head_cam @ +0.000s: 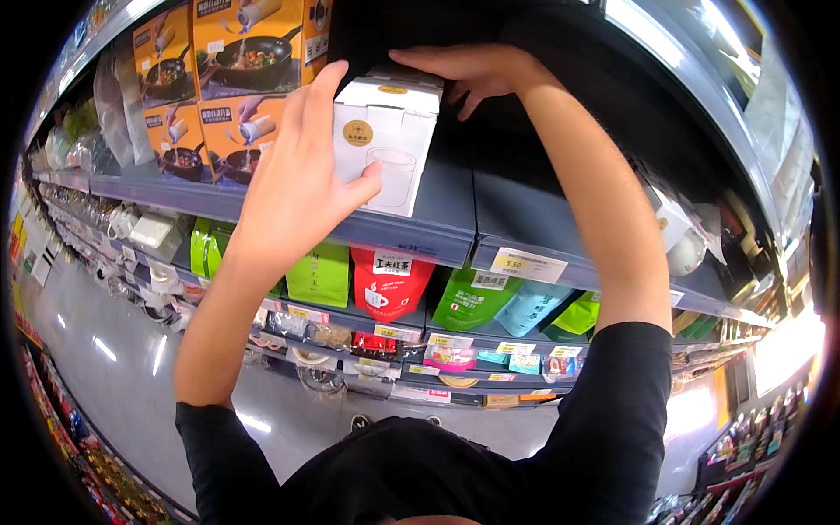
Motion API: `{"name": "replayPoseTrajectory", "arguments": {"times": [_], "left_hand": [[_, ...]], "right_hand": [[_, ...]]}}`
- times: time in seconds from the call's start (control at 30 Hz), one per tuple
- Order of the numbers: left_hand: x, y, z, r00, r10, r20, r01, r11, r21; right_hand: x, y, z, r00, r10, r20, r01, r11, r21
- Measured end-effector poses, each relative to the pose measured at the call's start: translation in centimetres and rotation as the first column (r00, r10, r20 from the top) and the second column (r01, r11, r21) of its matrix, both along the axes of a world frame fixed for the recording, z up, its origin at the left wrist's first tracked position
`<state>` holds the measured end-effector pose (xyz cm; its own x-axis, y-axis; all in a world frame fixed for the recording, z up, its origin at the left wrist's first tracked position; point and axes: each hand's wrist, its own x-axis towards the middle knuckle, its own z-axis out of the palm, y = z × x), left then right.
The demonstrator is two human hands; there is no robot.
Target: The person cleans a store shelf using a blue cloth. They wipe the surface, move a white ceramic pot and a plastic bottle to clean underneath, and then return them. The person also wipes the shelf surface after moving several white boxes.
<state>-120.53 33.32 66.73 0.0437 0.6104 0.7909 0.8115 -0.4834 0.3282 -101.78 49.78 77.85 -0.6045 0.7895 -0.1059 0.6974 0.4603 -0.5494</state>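
A white cardboard box (pixel 384 141) with a gold round sticker and a line drawing of a lidded jar stands upright on the dark upper shelf (pixel 446 203). My left hand (pixel 302 147) is at the box's left side, fingers up and spread, with the thumb in front of its lower face; whether it touches the box I cannot tell. Behind the top right corner of the box is my right hand (pixel 482 72), its fingers apart and not wrapped around anything. Left of my left hand, orange boxes (pixel 252 72) picturing frying pans are stacked on the same shelf.
Below, a shelf holds a red pouch (pixel 392 282), a green pouch (pixel 476 298) and a light blue pouch (pixel 531 305). A price tag (pixel 528 264) is on the upper shelf's front edge. Farther right are a white box (pixel 669 213) and plastic-wrapped goods. An upper metal edge (pixel 715 85) curves overhead.
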Motion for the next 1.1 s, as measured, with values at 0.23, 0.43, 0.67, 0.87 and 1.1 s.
{"name": "replayPoseTrajectory", "arguments": {"times": [0.23,0.43,0.67,0.87,1.1], "left_hand": [[0.4,2.7,-0.3,0.967,-0.137,0.215,0.165,0.979,-0.119],[1.6,5.0,-0.5,0.907,-0.274,0.319,0.349,0.914,-0.208],[1.3,7.9,-1.7,0.799,-0.423,0.427,0.532,0.828,-0.177],[4.5,6.2,-0.1,0.627,-0.622,0.468,0.727,0.684,-0.064],[12.3,8.1,1.9,0.684,-0.639,0.353,0.680,0.733,0.008]], "right_hand": [[1.0,0.7,-1.0,0.989,0.137,-0.053,-0.141,0.987,-0.079],[2.5,1.4,-1.9,0.983,0.156,-0.096,-0.158,0.987,-0.008],[2.7,3.1,-2.0,0.949,0.199,-0.246,-0.245,0.953,-0.176],[4.5,2.8,-1.3,0.968,0.110,-0.225,-0.119,0.993,-0.027],[13.2,2.1,1.9,0.958,0.061,-0.279,-0.074,0.997,-0.035]]}}
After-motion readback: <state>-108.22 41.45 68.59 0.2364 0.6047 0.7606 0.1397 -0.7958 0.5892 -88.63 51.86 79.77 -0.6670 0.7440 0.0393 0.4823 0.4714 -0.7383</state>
